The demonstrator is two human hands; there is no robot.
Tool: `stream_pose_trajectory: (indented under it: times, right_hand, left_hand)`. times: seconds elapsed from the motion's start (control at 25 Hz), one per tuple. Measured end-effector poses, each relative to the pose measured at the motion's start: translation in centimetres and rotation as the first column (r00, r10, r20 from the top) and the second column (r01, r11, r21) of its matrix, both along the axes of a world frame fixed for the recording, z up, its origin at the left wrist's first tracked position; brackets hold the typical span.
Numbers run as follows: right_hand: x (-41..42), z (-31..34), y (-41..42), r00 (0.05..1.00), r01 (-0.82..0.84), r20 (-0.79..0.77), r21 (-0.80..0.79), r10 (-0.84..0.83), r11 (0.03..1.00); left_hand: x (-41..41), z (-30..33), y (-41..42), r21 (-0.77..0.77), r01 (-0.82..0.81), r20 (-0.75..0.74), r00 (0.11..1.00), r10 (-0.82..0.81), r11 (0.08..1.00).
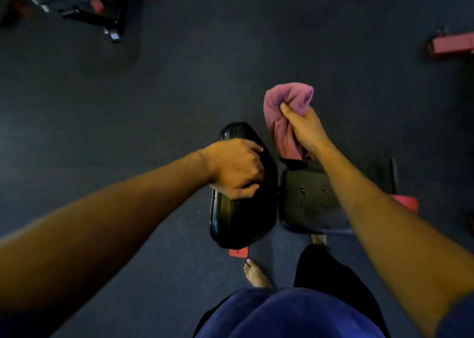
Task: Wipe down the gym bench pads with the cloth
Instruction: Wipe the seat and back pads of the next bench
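— Where is the cloth (284, 117) at this moment?

— It is in the right hand (306, 129), held up in the air. The fingers (288, 111) are clenched around the bunched pink fabric, and its lower end hangs down near the back edge of the flat pad (307, 204). I cannot tell if it touches there.

— And the left hand (236, 168)?

— It grips the glossy black pad (243, 209), the one that stands tilted up on its side. The fingers are curled over the upper edge, and the thumb presses on the face toward the person.

— So there are 2 pads?

— Yes, 2, just beside each other. The flat one is on the right; its surface looks worn, with small torn spots.

— What is under them?

— A dark rubber floor (230, 55). A red foot plate (238, 252) of the frame shows below the tilted pad, and 1 bare foot (256, 273) stands near it.

— Anything else in the room?

— Other gym equipment (97, 6), black and red, far at the top left, well apart.
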State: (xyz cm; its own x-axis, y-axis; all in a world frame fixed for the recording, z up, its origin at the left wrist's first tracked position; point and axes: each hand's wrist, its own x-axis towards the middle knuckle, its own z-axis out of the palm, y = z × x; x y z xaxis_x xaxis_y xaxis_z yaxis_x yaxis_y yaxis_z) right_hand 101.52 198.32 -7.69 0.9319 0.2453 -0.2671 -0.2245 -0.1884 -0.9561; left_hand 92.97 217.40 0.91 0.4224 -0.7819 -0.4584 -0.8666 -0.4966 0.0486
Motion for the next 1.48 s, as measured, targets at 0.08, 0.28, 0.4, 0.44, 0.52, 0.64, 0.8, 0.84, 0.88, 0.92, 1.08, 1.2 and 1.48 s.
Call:
stream_pose_trajectory:
  times: [0.08, 0.28, 0.4, 0.44, 0.52, 0.64, 0.8, 0.84, 0.88, 0.92, 1.08, 1.2, 1.48]
  right_hand:
    - [1.6, 2.1, 0.6, 0.989, -0.128, 0.067, -0.015, 0.128, 0.992]
    - [5.4, 3.2, 2.8, 0.888, -0.459, 0.094, 0.09, 0.451, 0.884]
    - [4.5, 2.7, 6.1, 0.694, -0.704, -0.04, 0.172, 0.719, 0.689]
    - [4.0, 2.2, 7.0, 0.642, -0.72, -0.096, 0.267, 0.761, 0.641]
    - [3.9, 0.4, 8.1, 0.621, -0.689, -0.126, 0.383, 0.774, 0.615]
    - [4.4, -2.5, 8.0, 0.735, -0.596, -0.184, 0.285, 0.653, 0.751]
    - [4.5, -5.3, 6.7, 0.69, -0.598, -0.334, 0.235, 0.642, 0.766]
    - [4.9, -5.7, 6.6, 0.669, -0.611, -0.374, 0.214, 0.642, 0.762]
    - [5.4, -5.7, 6.6, 0.642, -0.645, -0.407, 0.172, 0.65, 0.745]
    - [5.7, -5.5, 6.9, 0.62, -0.691, -0.425, 0.103, 0.66, 0.716]
    - [5.8, -3.3, 7.7, 0.676, -0.67, -0.323, 0.105, 0.662, 0.735]
    - [4.8, -2.0, 6.9, 0.762, -0.592, -0.136, 0.25, 0.633, 0.766]
    - [5.9, -7.6, 5.1, 0.701, -0.641, -0.308, 0.124, 0.644, 0.757]
  left_hand:
    - [-2.3, -0.6, 0.7, -0.212, -0.288, 0.109, 0.943, 0.316, 0.934]
    - [-10.3, -1.3, -2.8, -0.438, -0.786, -0.012, 0.49, 0.871, 0.436]
    - [-9.7, -1.1, -3.0, -0.458, -0.823, -0.06, 0.405, 0.913, 0.335]
    - [-9.6, -1.0, -2.9, -0.455, -0.829, -0.067, 0.395, 0.916, 0.324]
    - [-9.6, -1.0, -3.1, -0.454, -0.834, -0.08, 0.389, 0.918, 0.314]
    - [-9.7, -0.7, -3.2, -0.439, -0.834, -0.061, 0.398, 0.915, 0.333]
    - [-9.6, -0.7, -3.1, -0.394, -0.844, -0.009, 0.399, 0.917, 0.363]
    - [-9.6, -0.7, -3.1, -0.387, -0.846, -0.002, 0.398, 0.917, 0.367]
    - [-9.6, -0.7, -3.1, -0.385, -0.846, 0.0, 0.399, 0.917, 0.368]
    - [-9.6, -0.8, -3.0, -0.388, -0.845, -0.002, 0.402, 0.916, 0.37]
    - [-9.6, -0.9, -2.9, -0.393, -0.843, -0.018, 0.406, 0.914, 0.367]
    - [-9.5, -1.0, -2.9, -0.386, -0.844, -0.007, 0.407, 0.913, 0.373]
    - [-9.7, -0.8, -2.8, -0.384, -0.847, -0.023, 0.406, 0.914, 0.367]
